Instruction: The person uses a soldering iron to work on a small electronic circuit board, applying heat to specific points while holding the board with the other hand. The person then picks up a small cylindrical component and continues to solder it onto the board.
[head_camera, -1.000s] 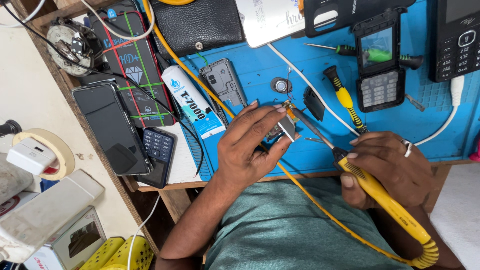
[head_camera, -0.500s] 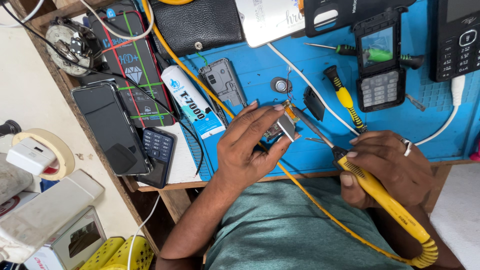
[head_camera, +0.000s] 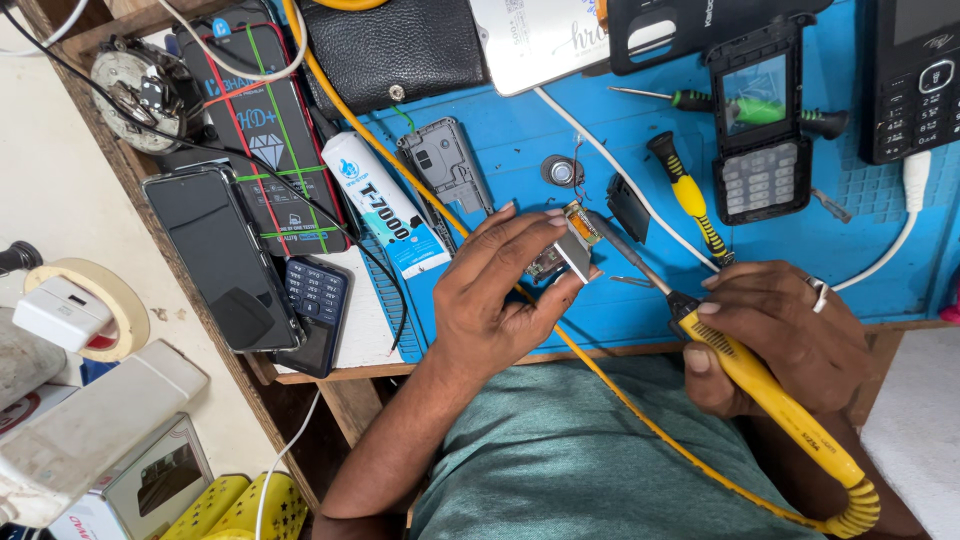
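Note:
My left hand (head_camera: 505, 290) pinches a small phone circuit board (head_camera: 565, 248) with a metal shield and holds it just above the blue work mat (head_camera: 520, 170). My right hand (head_camera: 790, 335) grips a yellow-handled soldering iron (head_camera: 770, 395). Its thin metal tip (head_camera: 612, 240) touches the upper end of the board. The iron's yellow coiled cable curls under my right wrist and runs back across my lap.
On the mat lie a disassembled keypad phone (head_camera: 757, 120), a grey phone frame (head_camera: 445, 162), a yellow screwdriver (head_camera: 690, 200), a green screwdriver (head_camera: 700, 100) and a glue tube (head_camera: 385, 200). Smartphones (head_camera: 215, 260), a tape roll (head_camera: 100, 300) and a black pouch (head_camera: 395, 45) sit at left.
The iron's tip and the board have stayed together; my hands have barely shifted.

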